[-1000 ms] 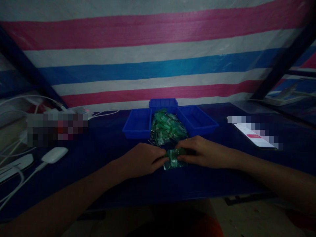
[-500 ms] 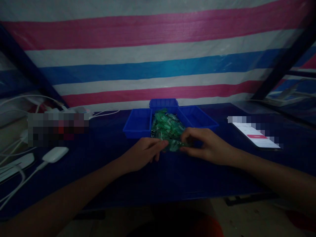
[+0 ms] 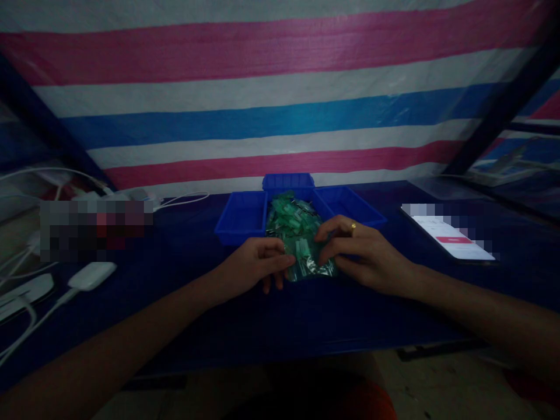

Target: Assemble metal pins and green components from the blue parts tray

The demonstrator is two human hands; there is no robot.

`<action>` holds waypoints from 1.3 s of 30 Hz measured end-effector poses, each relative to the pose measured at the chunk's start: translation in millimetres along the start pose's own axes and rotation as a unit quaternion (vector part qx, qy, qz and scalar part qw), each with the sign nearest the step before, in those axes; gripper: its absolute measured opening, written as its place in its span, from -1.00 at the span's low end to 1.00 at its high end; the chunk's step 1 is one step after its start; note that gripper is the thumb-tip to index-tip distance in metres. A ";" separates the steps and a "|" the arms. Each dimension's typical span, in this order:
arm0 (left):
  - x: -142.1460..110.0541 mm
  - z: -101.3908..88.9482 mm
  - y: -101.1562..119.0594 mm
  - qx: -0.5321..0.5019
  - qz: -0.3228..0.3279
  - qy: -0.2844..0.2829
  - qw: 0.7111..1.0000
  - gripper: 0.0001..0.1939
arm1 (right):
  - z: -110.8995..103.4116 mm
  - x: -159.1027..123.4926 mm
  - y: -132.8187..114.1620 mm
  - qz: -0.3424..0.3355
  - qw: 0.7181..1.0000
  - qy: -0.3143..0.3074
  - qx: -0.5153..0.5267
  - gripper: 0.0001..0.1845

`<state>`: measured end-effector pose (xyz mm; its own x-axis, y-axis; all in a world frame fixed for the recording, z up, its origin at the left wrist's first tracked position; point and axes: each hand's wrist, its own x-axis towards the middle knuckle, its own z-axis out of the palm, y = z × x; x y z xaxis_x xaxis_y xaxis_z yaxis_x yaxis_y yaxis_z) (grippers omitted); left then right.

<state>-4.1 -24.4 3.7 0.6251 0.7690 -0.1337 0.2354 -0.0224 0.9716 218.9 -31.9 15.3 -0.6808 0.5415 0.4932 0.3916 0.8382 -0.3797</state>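
A small clear plastic bag (image 3: 306,267) with pale green pieces inside is stretched between my hands, in front of the pile. My left hand (image 3: 251,263) pinches its left edge between thumb and fingers. On the other side, my right hand (image 3: 371,254), with a ring on one finger, has its bent fingertips closed on the bag's right part. Right behind the bag lies a heap of green, shiny pieces or packets (image 3: 291,213); the dim light hides their exact kind.
Blue plastic bins stand around the heap: a left bin (image 3: 241,234), a right bin (image 3: 371,221) and a back bin (image 3: 289,181). A lit phone (image 3: 455,238) lies on the blue table (image 3: 280,326) at right. A white charger (image 3: 91,275) and cables are at left.
The clear bag is now spread flat between both hands and shows plainly. My right hand's fingers have shifted onto its right part; my left hand has moved little.
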 end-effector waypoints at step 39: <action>-4.4 1.7 2.8 0.122 0.068 0.076 0.987 -0.81 | 3.3 4.8 -2.0 0.209 0.949 -0.029 0.233 -0.68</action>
<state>-4.9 -28.9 6.7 0.5484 0.8351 0.0431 0.3419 -0.2710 0.8998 212.9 -31.1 15.8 -0.5643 0.8048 0.1841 0.3289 0.4236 -0.8440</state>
